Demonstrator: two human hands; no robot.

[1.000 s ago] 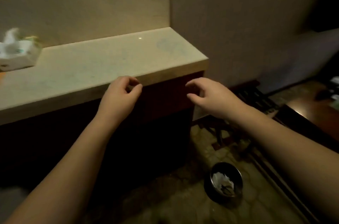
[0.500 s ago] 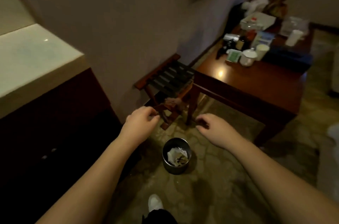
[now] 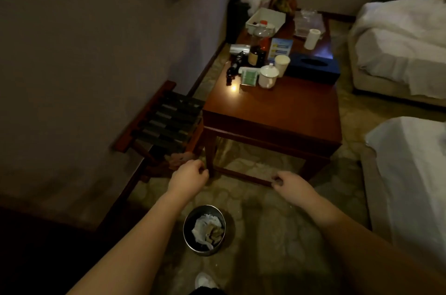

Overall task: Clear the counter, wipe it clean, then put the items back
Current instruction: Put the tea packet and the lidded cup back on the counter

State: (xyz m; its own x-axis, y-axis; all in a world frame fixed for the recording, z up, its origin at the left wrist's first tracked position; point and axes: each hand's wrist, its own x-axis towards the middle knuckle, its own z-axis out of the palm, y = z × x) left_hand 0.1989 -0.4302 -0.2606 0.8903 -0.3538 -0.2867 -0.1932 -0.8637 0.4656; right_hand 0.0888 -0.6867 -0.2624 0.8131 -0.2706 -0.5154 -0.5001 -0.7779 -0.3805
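Note:
The counter is out of view. A dark wooden table point(image 3: 277, 111) carries several items: a white lidded cup point(image 3: 268, 76), a paper cup point(image 3: 282, 64), a blue tissue box point(image 3: 313, 66), a white tray point(image 3: 265, 19), a dark bottle point(image 3: 257, 55) and a green packet point(image 3: 249, 77). My left hand point(image 3: 189, 177) hangs in front of the table's near left leg, fingers loosely curled, holding nothing. My right hand point(image 3: 293, 186) hovers over the floor before the table, also loosely curled and holding nothing.
A round metal bin point(image 3: 205, 230) with crumpled paper stands on the floor between my forearms. A slatted luggage rack point(image 3: 169, 120) sits against the left wall. Two white beds point(image 3: 398, 41) point(image 3: 415, 174) fill the right side. My shoe point(image 3: 205, 281) shows at the bottom.
My view has swung right, away from the counter, which has left the frame. The wooden table and beds have come into view. Both hands stay out in front, holding nothing.

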